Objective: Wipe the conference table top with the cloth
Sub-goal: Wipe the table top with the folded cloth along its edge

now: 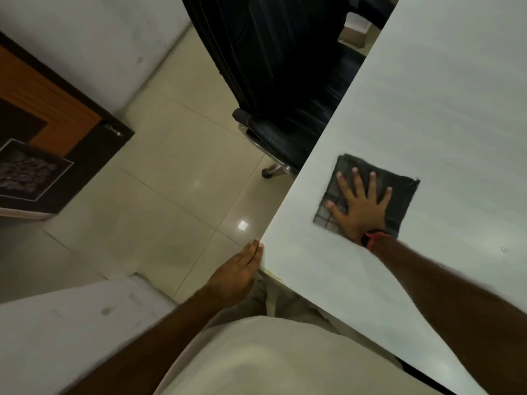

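A dark checked cloth [399, 189] lies flat on the white conference table top [442, 95], close to the table's left edge. My right hand [359, 203] presses on the cloth with its fingers spread and straight; a red and black band sits on the wrist. My left hand [236, 272] rests with straight fingers against the table's near corner, fingertips touching the edge.
A black office chair [285, 81] stands against the table's left side, its wheel on the tiled floor [176, 178]. A dark wooden door [57, 132] is at the far left. A pale wall ledge [71, 323] lies at the bottom left.
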